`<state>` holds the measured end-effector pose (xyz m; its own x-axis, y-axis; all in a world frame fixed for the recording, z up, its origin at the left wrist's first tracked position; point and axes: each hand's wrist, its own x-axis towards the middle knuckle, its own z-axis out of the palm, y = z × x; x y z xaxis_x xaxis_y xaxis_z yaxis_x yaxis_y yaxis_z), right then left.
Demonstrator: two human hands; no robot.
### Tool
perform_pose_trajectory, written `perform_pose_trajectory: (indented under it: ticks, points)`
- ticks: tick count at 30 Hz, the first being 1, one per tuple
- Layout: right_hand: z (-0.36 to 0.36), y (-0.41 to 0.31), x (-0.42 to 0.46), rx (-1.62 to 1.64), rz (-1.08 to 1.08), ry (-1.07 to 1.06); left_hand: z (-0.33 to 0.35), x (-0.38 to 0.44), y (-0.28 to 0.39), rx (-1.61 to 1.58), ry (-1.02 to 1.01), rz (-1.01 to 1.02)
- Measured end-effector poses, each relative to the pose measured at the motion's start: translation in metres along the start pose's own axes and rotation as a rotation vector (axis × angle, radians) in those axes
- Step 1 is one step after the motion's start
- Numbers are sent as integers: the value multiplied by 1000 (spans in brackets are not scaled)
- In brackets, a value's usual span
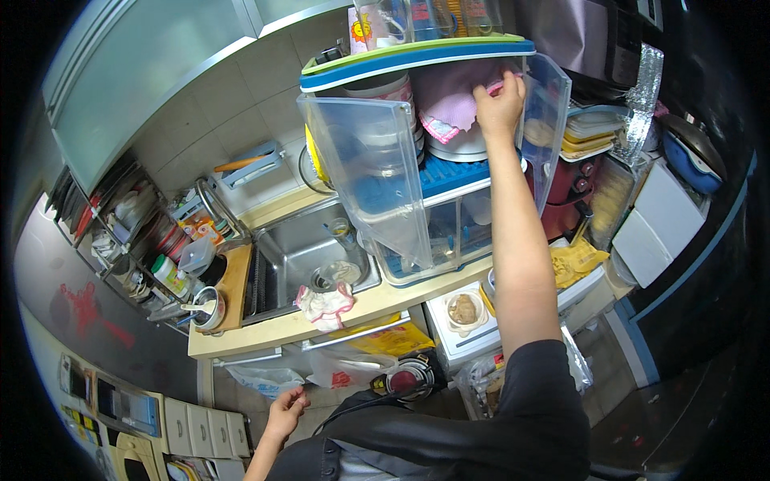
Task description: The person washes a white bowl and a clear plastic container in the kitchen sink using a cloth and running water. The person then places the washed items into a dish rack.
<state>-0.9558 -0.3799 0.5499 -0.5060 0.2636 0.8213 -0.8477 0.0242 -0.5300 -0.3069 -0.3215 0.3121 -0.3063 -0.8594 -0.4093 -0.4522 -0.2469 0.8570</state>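
My right hand (500, 108) reaches into the upper compartment of a clear plastic dish cabinet (415, 54) and pinches the trimmed edge of a pink cloth (454, 96). The cloth drapes over white dishware (457, 148), hiding most of it. To its left, stacked bowls (385, 90) show partly behind the cabinet's swung-out left door (373, 156). The right door (554, 114) also stands ajar beside my wrist. Low by my waist, my left hand (289, 410) is empty with loosely bent fingers, just below a hanging plastic bag (264, 379).
A steel sink (295, 240) lies left of the cabinet, with a white pink-edged cloth (326, 305) on its front rim. A wooden board (233, 288) bears a bowl with a spoon (209, 308). Cups stand atop the cabinet. A red appliance (565, 192) sits at right.
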Motion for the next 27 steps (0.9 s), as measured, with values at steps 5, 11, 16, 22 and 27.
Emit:
perform_pose_trajectory:
  ticks: [5,11,16,22,27]
  points:
    - [-5,0,15,44,65,-168,-25,-3,-47,-68,100,-178]
    - [-24,-37,-4,-87,414,-234,-30,-9,-54,-98,141,-244]
    - [-52,-48,-45,44,145,-31,-29,4,-59,-87,115,-213]
    - [-137,-98,-62,-125,-65,352,-33,9,-68,-87,116,-235]
    - [-121,-74,-95,123,139,-24,-38,31,-89,-70,81,-241]
